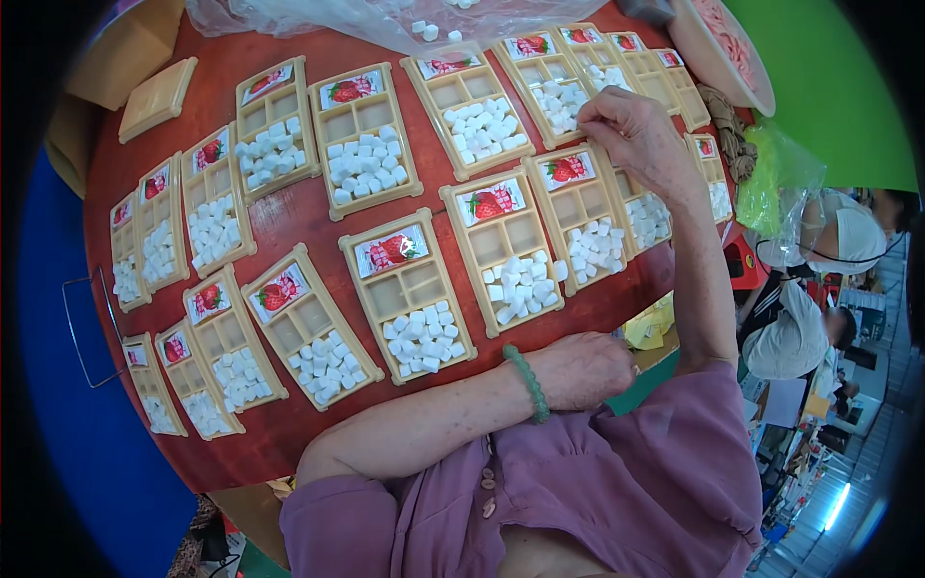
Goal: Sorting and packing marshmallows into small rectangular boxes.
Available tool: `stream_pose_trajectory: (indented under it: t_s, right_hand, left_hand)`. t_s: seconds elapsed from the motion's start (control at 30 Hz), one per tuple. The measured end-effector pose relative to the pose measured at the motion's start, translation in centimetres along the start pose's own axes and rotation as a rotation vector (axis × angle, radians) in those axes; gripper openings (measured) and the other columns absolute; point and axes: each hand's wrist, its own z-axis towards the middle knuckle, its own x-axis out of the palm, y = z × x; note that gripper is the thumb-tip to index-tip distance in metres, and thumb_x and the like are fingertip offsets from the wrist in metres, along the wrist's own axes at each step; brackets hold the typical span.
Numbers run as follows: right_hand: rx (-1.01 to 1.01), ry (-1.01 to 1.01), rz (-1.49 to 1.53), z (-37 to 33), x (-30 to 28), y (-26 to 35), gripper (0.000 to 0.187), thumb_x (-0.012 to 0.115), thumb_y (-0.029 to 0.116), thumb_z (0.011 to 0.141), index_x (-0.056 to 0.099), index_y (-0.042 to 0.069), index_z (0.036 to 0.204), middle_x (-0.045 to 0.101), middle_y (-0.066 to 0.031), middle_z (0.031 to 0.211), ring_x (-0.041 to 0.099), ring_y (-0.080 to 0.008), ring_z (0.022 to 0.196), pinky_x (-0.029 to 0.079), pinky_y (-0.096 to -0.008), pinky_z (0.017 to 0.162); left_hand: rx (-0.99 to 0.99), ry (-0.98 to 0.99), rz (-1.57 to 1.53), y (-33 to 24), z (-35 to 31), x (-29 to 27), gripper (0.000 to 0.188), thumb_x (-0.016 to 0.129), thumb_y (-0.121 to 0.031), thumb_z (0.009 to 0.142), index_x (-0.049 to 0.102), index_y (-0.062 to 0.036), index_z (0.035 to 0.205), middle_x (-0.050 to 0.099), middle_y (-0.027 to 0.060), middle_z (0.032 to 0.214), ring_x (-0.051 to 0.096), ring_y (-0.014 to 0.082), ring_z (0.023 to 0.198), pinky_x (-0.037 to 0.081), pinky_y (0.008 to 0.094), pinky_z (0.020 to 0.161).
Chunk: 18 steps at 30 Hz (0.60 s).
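My right hand (631,135) reaches over the back right of the table. Its fingertips are pinched together at the right edge of a beige compartment tray (545,67) holding small white marshmallows (561,103). Whatever is between those fingertips is too small or hidden to make out. My left hand (586,370) is curled closed by the table's near edge, below a tray of marshmallows (594,248); its fingers are mostly hidden. A green bead bracelet (527,383) circles that wrist. Each tray carries a sachet with a strawberry picture (568,171) in its top compartment.
Several similar trays stand in two rows on the red table (289,217). A clear plastic bag (318,17) with loose marshmallows lies at the back. At the back right is a bowl of pink sachets (723,43). A beige lid (157,99) sits far left. Other people work at right.
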Motion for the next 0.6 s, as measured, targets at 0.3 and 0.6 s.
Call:
stream_pose_trajectory:
  t_s: [0.3,0.6]
  right_hand:
    - [-0.047,-0.02,-0.001,-0.05,0.36,0.61,0.008,0.065,0.004,0.089,0.065,-0.003,0.095,0.066,-0.009,0.086,0.063,-0.0166,0.077,0.049,-0.0295,0.07]
    - [0.04,-0.076,0.074,0.62,0.51,0.81,0.014,0.065,0.003,0.09,0.066,-0.002,0.103,0.066,-0.0083,0.089,0.063,-0.0154,0.081,0.05,-0.0283,0.074]
  left_hand:
    - [-0.003,-0.009,-0.011,-0.11,-0.05,-0.2,0.015,0.071,-0.005,0.069,0.068,-0.0014,0.083,0.067,0.014,0.089,0.065,0.0315,0.092,0.056,0.0421,0.082]
    - [-0.008,-0.026,-0.015,-0.04,-0.06,-0.1,0.015,0.071,-0.004,0.068,0.069,-0.0008,0.082,0.067,0.0158,0.087,0.066,0.0324,0.091,0.056,0.0423,0.081]
